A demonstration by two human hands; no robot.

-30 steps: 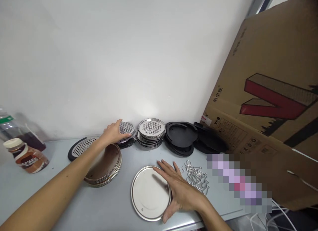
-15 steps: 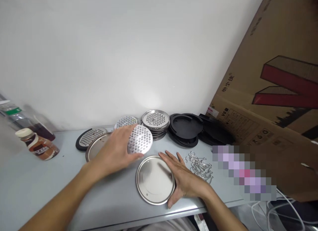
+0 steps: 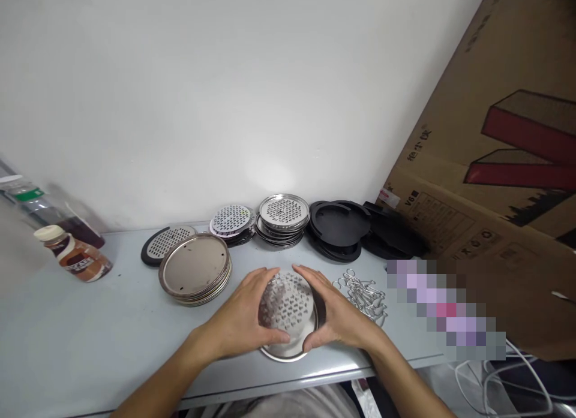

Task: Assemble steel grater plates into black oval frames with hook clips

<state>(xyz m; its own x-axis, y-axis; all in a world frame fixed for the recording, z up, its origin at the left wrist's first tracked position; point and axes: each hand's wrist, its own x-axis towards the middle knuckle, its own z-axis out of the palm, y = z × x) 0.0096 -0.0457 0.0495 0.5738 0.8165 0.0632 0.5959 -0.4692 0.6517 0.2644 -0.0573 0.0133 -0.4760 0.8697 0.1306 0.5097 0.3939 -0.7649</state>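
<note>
My left hand (image 3: 245,313) is closed on a round grater plate (image 3: 288,304) full of raised holes, thumb in front and fingers behind. The grater plate lies over a shallow round metal dish (image 3: 288,351) with a rolled rim; whether it is fully seated, I cannot tell. Curved round the dish's right side, my right hand (image 3: 335,313) has its thumb at the front rim and its fingertips by the grater plate's far edge. To the left is a stack of similar metal dishes (image 3: 193,265). Behind stand loose grater plates (image 3: 231,219) and a pile of rimmed graters (image 3: 283,211).
Black round holders (image 3: 342,226) are piled at the back right. Thin wire hooks (image 3: 364,298) lie right of my hand. A black-edged grater (image 3: 166,244) rests at the back left, near a brown drink bottle (image 3: 74,253). A large cardboard box (image 3: 472,226) leans at right.
My left hand has brought the grater plate right and down from the left onto the dish. My right hand has stayed at the dish's right side. The stack of dishes is now uncovered.
</note>
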